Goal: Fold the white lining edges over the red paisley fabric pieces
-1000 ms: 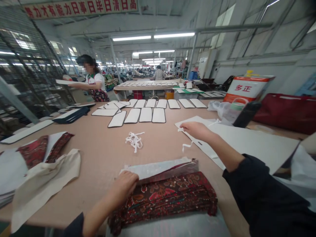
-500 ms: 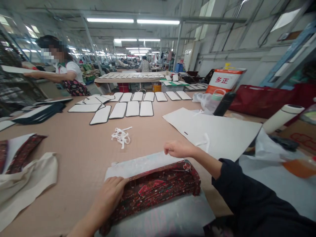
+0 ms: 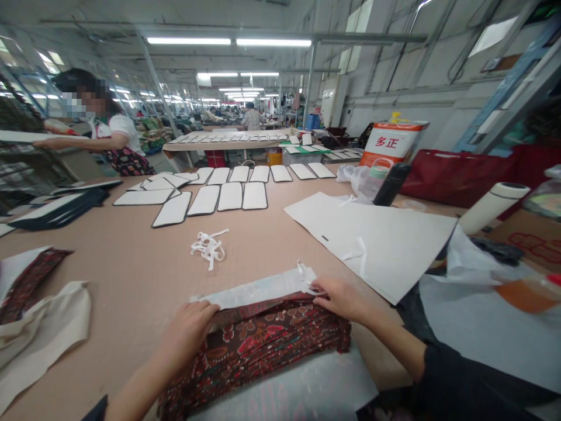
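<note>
A folded stack of dark red patterned fabric (image 3: 267, 348) lies on a clear plastic sheet (image 3: 258, 289) at the table's near edge. My left hand (image 3: 186, 333) rests on the stack's left end, fingers curled over the fabric. My right hand (image 3: 339, 298) lies at the stack's far right corner, its fingertips pinching a short white tie strip (image 3: 304, 275) against the plastic. A small pile of white tie strips (image 3: 207, 247) sits on the brown table beyond the stack.
A large white sheet (image 3: 377, 237) lies to the right. Rows of white black-edged panels (image 3: 219, 196) fill the far table. Cream cloth (image 3: 41, 327) lies at left. A black bottle (image 3: 391, 184), a white roll (image 3: 493, 207) and a red bag (image 3: 456, 178) stand at right. A person works at far left.
My right hand has come back from the white sheet to the stack's right corner, bringing a white strip. My view has turned slightly to the right. My left hand has stayed on the fabric.
</note>
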The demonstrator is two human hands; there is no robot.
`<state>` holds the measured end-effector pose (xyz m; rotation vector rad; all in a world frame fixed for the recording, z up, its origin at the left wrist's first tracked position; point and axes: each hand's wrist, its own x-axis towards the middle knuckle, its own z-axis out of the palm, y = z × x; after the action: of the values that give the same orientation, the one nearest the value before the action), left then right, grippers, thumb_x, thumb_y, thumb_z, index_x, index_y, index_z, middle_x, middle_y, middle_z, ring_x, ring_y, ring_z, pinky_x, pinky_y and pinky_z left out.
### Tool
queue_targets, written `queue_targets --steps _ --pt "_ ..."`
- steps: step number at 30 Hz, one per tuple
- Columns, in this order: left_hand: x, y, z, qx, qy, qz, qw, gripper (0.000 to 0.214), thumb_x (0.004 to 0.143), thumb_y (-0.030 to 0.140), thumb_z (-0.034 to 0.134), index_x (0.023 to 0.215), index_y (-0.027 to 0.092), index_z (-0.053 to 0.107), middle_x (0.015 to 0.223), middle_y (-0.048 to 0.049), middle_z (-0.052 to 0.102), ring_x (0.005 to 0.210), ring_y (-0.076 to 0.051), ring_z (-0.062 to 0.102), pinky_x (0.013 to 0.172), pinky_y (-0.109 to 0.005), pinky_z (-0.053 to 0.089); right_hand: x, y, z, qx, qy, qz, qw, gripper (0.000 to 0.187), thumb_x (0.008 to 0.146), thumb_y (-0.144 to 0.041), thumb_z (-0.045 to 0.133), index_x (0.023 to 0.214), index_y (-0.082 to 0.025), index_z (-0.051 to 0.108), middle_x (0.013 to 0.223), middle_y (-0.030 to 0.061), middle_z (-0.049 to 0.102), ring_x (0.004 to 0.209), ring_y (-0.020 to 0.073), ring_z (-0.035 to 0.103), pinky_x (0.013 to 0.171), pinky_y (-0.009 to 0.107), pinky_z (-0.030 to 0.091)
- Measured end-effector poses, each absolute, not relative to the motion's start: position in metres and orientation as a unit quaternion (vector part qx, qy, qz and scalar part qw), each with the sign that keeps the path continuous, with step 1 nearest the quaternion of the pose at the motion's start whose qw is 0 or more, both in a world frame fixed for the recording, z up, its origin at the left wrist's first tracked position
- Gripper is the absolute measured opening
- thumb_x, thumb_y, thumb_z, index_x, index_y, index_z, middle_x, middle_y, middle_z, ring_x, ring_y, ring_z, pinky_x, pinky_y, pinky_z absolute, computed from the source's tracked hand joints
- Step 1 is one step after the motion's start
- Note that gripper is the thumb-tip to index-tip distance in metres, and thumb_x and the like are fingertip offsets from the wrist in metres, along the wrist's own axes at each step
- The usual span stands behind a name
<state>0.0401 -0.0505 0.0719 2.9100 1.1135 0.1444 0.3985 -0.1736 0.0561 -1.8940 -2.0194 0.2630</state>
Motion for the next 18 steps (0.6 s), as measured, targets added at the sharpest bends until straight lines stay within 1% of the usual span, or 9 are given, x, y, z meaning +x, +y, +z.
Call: queue_targets --steps 1,2,3,6,8,10,11,14,18 --pt "0.047 -0.050 0.074 0.933 0.358 0.025 0.018 0.026 0.083 0.016 0.039 0.096 0.021 0.061 0.090 -0.0055 0.064 0.088 -0.021 0.058 0.079 -0.034 0.041 0.401 -0.173 0.055 -0.672 -0.715 0.089 0.168 0.018 0.078 -0.028 0.053 0.092 -0.021 0.062 0.089 0.0056 0.062 0.086 0.0205 0.056 0.077 0.032 0.042" --pt "0.054 -0.049 0.076 0.934 0.355 0.003 0.024 0.026 0.083 0.016 0.039 0.095 0.021 0.062 0.089 -0.0056 0.064 0.087 -0.021 0.058 0.079 -0.034 0.041 0.402 -0.173 0.053 -0.673 -0.717 0.085 0.161 0.014 0.080 -0.028 0.050 0.082 -0.020 0.062 0.085 0.0050 0.062 0.084 0.0199 0.055 0.075 0.031 0.041" --pt "0.063 -0.049 0.077 0.936 0.350 -0.018 0.028 0.027 0.083 0.015 0.039 0.095 0.021 0.061 0.088 -0.0058 0.063 0.086 -0.021 0.058 0.078 -0.034 0.041 0.404 -0.172 0.052 -0.673 -0.718 0.083 0.160 0.016 0.082 -0.027 0.048 0.076 -0.020 0.061 0.082 0.0046 0.061 0.083 0.0191 0.055 0.074 0.030 0.041" --pt "0.094 -0.049 0.076 0.943 0.329 -0.045 0.017 0.032 0.082 0.009 0.036 0.103 0.019 0.058 0.093 -0.0078 0.062 0.087 -0.021 0.058 0.077 -0.034 0.041 0.406 -0.170 0.046 -0.674 -0.707 0.094 0.191 0.018 0.083 -0.029 0.046 0.074 -0.019 0.058 0.080 0.0034 0.059 0.079 0.0173 0.054 0.071 0.027 0.040" --pt "0.118 -0.051 0.073 0.948 0.317 -0.020 -0.001 0.036 0.082 0.007 0.036 0.111 0.018 0.054 0.106 -0.0107 0.059 0.095 -0.023 0.055 0.081 -0.036 0.040 0.407 -0.169 0.043 -0.684 -0.686 0.116 0.218 0.019 0.083 -0.031 0.045 0.075 -0.019 0.057 0.080 0.0029 0.058 0.077 0.0164 0.054 0.070 0.027 0.039" --pt "0.146 -0.054 0.070 0.955 0.296 0.012 -0.006 0.037 0.082 0.010 0.040 0.117 0.018 0.050 0.117 -0.0123 0.053 0.103 -0.025 0.051 0.086 -0.038 0.038 0.408 -0.169 0.039 -0.696 -0.661 0.142 0.242 0.021 0.084 -0.033 0.044 0.074 -0.019 0.056 0.080 0.0025 0.058 0.075 0.0160 0.053 0.068 0.027 0.039" --pt "0.160 -0.057 0.068 0.961 0.276 0.019 0.003 0.035 0.083 0.013 0.043 0.117 0.019 0.049 0.119 -0.0119 0.052 0.105 -0.025 0.050 0.087 -0.039 0.038 0.409 -0.169 0.038 -0.700 -0.651 0.153 0.252 0.023 0.084 -0.035 0.044 0.073 -0.019 0.055 0.079 0.0022 0.058 0.074 0.0159 0.053 0.068 0.027 0.039" --pt "0.200 -0.066 0.061 0.975 0.215 0.015 0.051 0.028 0.084 0.025 0.049 0.112 0.020 0.052 0.106 -0.0083 0.058 0.099 -0.023 0.052 0.085 -0.037 0.039 0.412 -0.170 0.034 -0.706 -0.624 0.178 0.283 0.026 0.084 -0.038 0.043 0.071 -0.019 0.054 0.075 0.0011 0.057 0.072 0.0160 0.052 0.066 0.027 0.039" --pt "0.235 -0.072 0.048 0.982 0.183 0.034 0.036 0.019 0.088 0.026 0.043 0.096 0.020 0.059 0.092 -0.0066 0.060 0.090 -0.021 0.054 0.077 -0.033 0.041 0.416 -0.171 0.029 -0.697 -0.589 0.212 0.350 0.027 0.084 -0.040 0.042 0.074 -0.019 0.055 0.073 0.0003 0.058 0.073 0.0172 0.053 0.066 0.028 0.040"
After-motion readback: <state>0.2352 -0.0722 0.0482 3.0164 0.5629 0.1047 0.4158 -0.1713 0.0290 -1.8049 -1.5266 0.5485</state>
